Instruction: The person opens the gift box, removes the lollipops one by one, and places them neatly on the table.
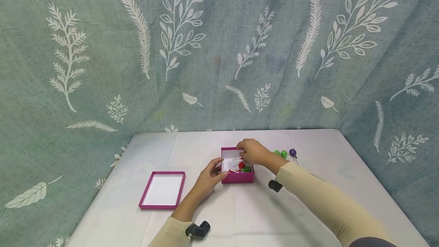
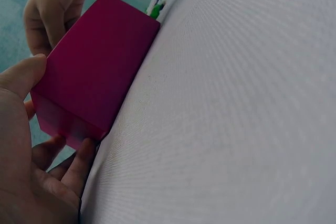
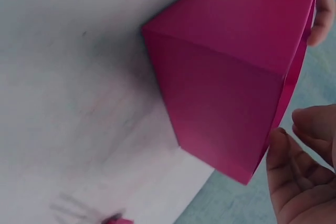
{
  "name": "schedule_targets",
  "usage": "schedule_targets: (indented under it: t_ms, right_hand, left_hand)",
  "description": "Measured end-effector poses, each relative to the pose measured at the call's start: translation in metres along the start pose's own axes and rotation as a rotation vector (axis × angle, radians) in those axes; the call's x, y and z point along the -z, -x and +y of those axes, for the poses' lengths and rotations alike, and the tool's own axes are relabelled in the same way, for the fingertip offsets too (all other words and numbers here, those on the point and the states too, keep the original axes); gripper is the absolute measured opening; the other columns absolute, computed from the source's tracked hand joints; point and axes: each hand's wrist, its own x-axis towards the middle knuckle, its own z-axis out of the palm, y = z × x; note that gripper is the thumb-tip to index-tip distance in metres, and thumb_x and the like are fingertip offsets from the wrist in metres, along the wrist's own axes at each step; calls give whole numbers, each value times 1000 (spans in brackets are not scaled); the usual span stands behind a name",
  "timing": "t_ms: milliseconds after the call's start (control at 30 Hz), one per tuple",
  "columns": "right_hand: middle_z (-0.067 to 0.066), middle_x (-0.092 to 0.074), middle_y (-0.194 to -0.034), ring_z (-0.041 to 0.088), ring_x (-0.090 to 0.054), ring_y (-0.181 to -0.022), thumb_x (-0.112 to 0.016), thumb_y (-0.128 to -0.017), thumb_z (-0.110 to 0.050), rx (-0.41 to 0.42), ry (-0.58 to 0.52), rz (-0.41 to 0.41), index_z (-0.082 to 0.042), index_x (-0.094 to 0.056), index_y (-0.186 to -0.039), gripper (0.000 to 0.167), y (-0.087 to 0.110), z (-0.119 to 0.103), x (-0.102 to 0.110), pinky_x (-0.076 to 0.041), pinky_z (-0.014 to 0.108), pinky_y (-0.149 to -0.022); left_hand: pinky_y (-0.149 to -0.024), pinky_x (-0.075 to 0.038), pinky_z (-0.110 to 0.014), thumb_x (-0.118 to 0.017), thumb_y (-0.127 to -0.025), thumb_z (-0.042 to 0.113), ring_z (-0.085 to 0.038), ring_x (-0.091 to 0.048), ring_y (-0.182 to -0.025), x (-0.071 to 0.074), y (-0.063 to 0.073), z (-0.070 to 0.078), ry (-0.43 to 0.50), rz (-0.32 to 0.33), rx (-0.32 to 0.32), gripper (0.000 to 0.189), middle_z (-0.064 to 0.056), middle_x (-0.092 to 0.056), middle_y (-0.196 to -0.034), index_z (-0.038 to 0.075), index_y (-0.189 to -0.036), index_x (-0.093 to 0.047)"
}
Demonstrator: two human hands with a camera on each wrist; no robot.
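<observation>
A magenta box (image 1: 237,178) with a white inside stands uncovered on the table. Inside it are a red lollipop (image 1: 241,165), a green lollipop (image 1: 246,169) and white sticks. My left hand (image 1: 207,178) grips the box's near left corner, thumb at the rim and fingers against the left side, as the left wrist view shows. Over the box's right rim reaches my right hand (image 1: 254,152), fingers bent and loose. In the right wrist view, the right hand's thumb and fingertips (image 3: 279,139) are slightly apart at the rim, with nothing visible between them.
A magenta lid (image 1: 162,190), white inside up, lies left of the box. Right of the box are green lollipops (image 1: 284,154) and a dark purple lollipop (image 1: 293,152), partly behind the right forearm. Leaf-patterned cloth hangs behind the white table (image 1: 240,212).
</observation>
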Motion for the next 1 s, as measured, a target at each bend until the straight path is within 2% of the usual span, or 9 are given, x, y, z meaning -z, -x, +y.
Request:
schedule_targets:
  t_ms: [200,533,767,900,1000]
  right_hand:
    - [8,-67,-113,22,-62,-107,-61,-95,-13,-16,17,-31,-4,-67,-120,27,-6,-6,-9,-53,38,-91]
    - [10,-63,-125,26,-54,-122,-62,-95,-19,-92,45,-99,-5,-64,-126,34,-14,-23,-18,-44,43,-104]
    - [9,-63,-125,23,-57,-118,-61,-95,-21,-129,85,-138,-5,-63,-126,35,-19,-33,-24,-46,42,-100]
    - [7,-65,-122,19,-60,-107,-63,-93,-21,-145,119,-168,-6,-65,-125,35,-21,-37,-27,-50,39,-93]
    - [5,-65,-122,19,-60,-108,-63,-93,-22,-152,137,-181,-7,-65,-125,35,-22,-38,-31,-50,39,-94]
  left_hand:
    - [-104,-42,-46,-70,-92,23,-37,-46,-129,0,1,-1,0,3,4,56,-24,-40,-147,14,-142,-46]
    - [-104,-42,-44,-69,-92,21,-38,-45,-129,1,1,2,9,1,-14,54,-22,-41,-146,14,-140,-47]
    - [-106,-39,-44,-70,-91,28,-35,-43,-132,-2,-12,-30,-2,27,-7,61,-16,-39,-149,13,-144,-44]
    - [-105,-40,-42,-72,-90,32,-33,-45,-131,-3,-14,-36,13,33,-14,61,-14,-41,-148,17,-143,-46]
    - [-105,-41,-41,-72,-89,35,-32,-46,-130,-3,-13,-36,13,33,-27,61,-13,-43,-147,18,-141,-47]
